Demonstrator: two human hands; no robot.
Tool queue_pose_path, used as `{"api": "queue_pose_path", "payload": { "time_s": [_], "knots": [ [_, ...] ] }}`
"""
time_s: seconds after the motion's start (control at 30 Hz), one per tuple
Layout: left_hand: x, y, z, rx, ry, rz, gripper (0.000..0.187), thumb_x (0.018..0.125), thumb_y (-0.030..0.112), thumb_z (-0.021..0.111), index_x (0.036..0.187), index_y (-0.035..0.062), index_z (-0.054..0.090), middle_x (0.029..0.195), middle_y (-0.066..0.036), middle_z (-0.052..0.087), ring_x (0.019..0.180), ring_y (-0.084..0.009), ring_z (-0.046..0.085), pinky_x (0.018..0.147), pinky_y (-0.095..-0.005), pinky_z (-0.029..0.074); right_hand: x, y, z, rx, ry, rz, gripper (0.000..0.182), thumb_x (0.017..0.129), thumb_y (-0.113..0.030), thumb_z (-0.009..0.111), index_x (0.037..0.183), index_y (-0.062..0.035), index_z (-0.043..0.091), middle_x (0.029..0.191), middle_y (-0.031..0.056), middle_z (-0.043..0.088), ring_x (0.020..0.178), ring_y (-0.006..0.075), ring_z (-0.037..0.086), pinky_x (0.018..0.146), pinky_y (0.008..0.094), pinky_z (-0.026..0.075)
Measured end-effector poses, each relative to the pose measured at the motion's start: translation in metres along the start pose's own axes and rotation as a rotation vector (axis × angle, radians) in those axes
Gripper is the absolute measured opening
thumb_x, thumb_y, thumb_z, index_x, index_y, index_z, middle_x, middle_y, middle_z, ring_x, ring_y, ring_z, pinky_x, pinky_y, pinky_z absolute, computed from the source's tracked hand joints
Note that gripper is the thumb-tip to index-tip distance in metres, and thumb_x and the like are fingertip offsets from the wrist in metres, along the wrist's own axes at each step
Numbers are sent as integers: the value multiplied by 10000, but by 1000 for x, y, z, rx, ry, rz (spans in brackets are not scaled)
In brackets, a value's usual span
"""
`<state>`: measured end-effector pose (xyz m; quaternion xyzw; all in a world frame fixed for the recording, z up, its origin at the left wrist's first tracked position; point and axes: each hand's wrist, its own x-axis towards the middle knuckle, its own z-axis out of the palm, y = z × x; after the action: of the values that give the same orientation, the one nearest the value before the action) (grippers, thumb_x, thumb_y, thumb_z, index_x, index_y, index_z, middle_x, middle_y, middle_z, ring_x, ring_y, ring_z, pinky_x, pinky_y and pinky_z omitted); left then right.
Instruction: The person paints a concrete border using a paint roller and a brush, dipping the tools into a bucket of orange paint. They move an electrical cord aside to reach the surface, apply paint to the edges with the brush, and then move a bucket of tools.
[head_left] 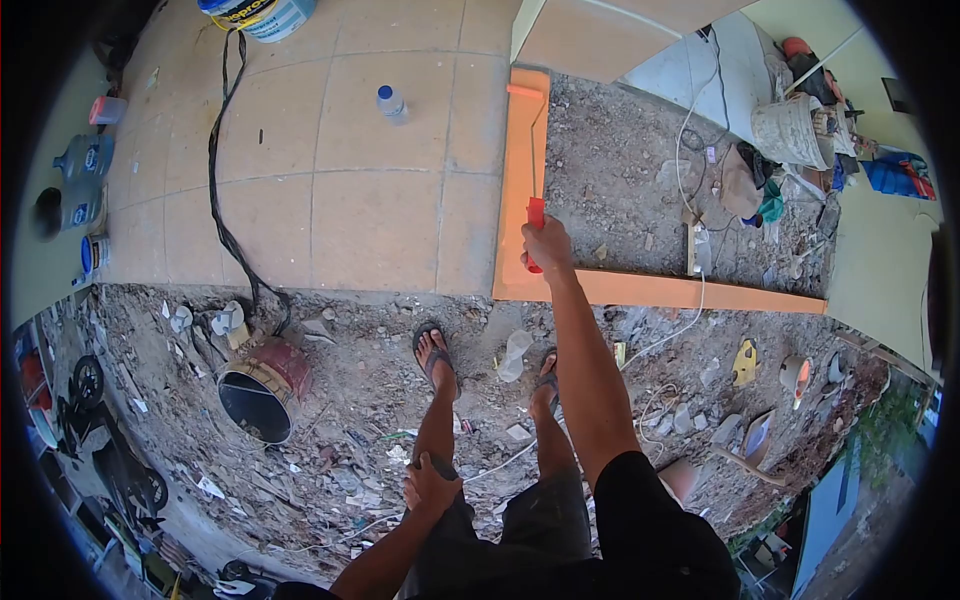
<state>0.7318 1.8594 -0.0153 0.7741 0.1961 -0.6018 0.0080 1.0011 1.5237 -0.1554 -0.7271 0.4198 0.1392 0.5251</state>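
My right hand (547, 245) is closed around the red handle of a paint roller (536, 210), arm stretched forward. The roller's thin metal rod runs away from me to its orange roller head (525, 92), which lies over the far end of an orange-painted ledge (515, 180). That ledge borders the tiled floor, and a second orange strip (660, 290) goes off to the right from its near corner. My left hand (432, 486) grips my left knee, fingers curled over it.
A plastic bottle (390, 100) stands on the tiles (380, 230), left of the ledge. Black cable (218, 200) crosses the tiles. A bucket (258, 400) lies tipped on the rubble near my sandalled feet. White cord (660, 345) trails over the rubble. Another bucket (785, 135) stands at the back right.
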Motion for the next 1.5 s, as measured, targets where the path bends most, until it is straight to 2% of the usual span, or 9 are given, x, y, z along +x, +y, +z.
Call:
{"api": "queue_pose_path", "payload": {
  "time_s": [0.13,0.23,0.37,0.57,0.7,0.97,1.17,1.23,1.5],
  "knots": [
    [-7,7,-6,13,-18,-22,965,693,416,844,1492,178,357,1353,-216,448,1237,-414,526,1013,-506,464,-109,43,-4,-42,-19,82,311,852,-188,562,1072,27,603,660,160,645,478,278,658,507,399,541],
    [-3,3,4,24,-15,-25,963,699,413,843,1493,173,355,1365,-220,438,1241,-415,524,1014,-504,464,-170,169,10,-532,127,-130,401,843,-211,600,1212,-57,574,888,258,670,729,360,702,642,455,561],
    [-4,3,6,38,-7,-2,981,702,408,839,1505,169,329,1379,-227,424,1240,-422,522,1017,-502,462,-281,140,-6,-268,-111,302,553,848,-243,599,1358,-54,500,1115,318,645,1002,485,647,905,510,514],
    [-5,7,5,41,-28,-12,985,703,385,822,1514,166,307,1380,-229,421,1236,-429,521,1021,-507,458,-379,171,-6,-346,-127,436,515,846,-234,578,1303,-3,525,1063,290,662,1010,471,640,912,519,484],
    [-2,5,10,29,-12,-15,987,700,388,824,1515,171,311,1377,-221,427,1236,-428,521,1019,-515,458,-342,168,7,-374,-81,291,615,855,-232,583,1404,8,446,1073,314,662,1007,484,647,927,532,504],
    [-4,5,6,36,-2,-7,1002,688,414,840,1512,175,322,1362,-209,445,1244,-417,518,1032,-504,451,-125,103,27,-253,63,35,442,854,-263,579,1190,23,553,984,329,667,943,509,646,833,543,515],
    [-1,1,8,64,12,-2,997,699,430,839,1510,174,319,1355,-224,445,1246,-419,518,1020,-503,460,1,1,-1,59,62,72,212,847,-140,537,966,24,599,663,136,627,471,240,647,418,373,485],
    [-1,0,10,80,3,-12,995,701,431,838,1510,174,318,1358,-230,442,1245,-422,519,1015,-505,464,32,-5,-12,87,35,17,179,850,-137,531,866,26,603,648,127,621,477,245,652,438,379,497],
    [-5,9,7,78,17,-4,991,700,430,841,1504,162,327,1351,-237,453,1230,-431,531,1000,-503,474,-119,86,-43,-10,-25,87,301,845,-133,556,1111,-5,617,636,87,601,434,195,610,408,353,484]
  ]
}}
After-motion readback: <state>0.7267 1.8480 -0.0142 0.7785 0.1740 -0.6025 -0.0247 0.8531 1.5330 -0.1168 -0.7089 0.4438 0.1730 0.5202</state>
